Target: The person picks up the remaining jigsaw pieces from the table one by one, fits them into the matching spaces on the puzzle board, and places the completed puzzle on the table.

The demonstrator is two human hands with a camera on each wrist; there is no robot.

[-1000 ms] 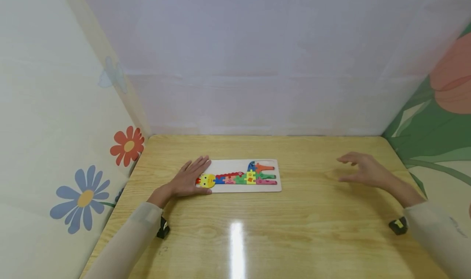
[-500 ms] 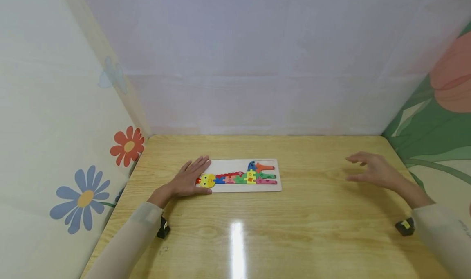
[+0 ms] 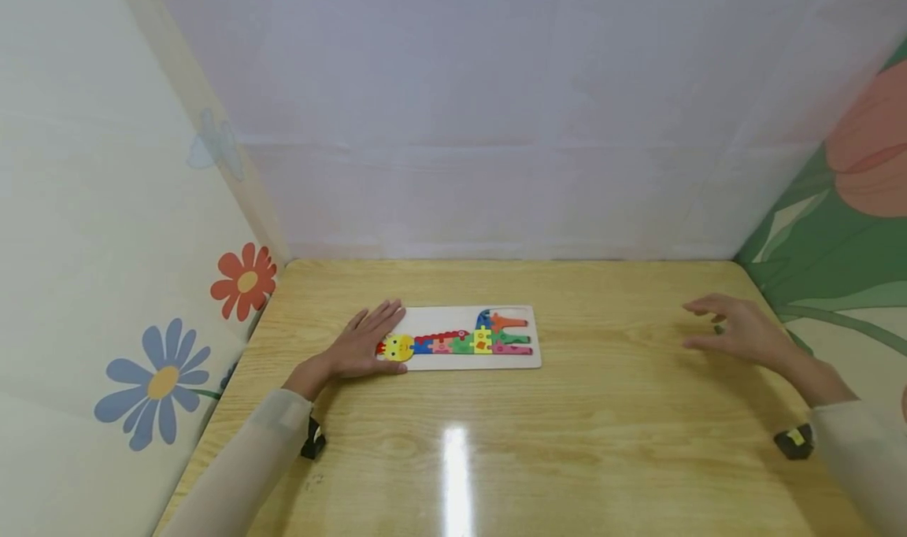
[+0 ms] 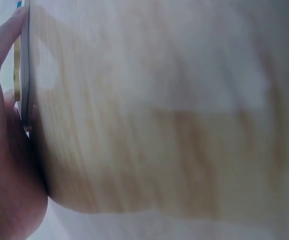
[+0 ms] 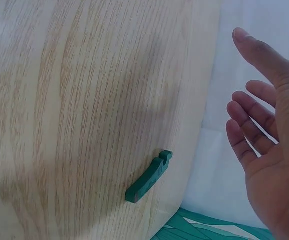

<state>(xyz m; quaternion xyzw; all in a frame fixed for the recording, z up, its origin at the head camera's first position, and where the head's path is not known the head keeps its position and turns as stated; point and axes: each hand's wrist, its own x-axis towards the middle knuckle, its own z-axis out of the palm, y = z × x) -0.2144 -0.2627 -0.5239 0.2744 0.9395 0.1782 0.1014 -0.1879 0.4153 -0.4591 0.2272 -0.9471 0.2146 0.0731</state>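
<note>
A pale board (image 3: 453,316) lies on the table, bearing a colourful giraffe puzzle (image 3: 460,344) of interlocking pieces, its yellow head to the left. My left hand (image 3: 357,348) rests flat on the board's left end, fingers spread, partly covering it beside the giraffe's head. In the left wrist view the thumb (image 4: 2,42) lies along the board's edge. Over the right side of the table hovers my right hand (image 3: 740,332), fingers loosely bent and holding nothing. Below and apart from it, a green puzzle piece (image 5: 148,179) lies on the table; the head view shows only a sliver of it.
The wooden table (image 3: 567,442) reaches a white cloth backdrop (image 3: 496,127) at the rear. Flower-printed panels stand on both sides, with a red flower (image 3: 244,281) near the left edge. A wrist camera (image 3: 794,442) hangs under the right sleeve.
My right hand has moved steadily to the right, away from the board, its fingers still loosely bent. The left hand and the board have stayed in place.
</note>
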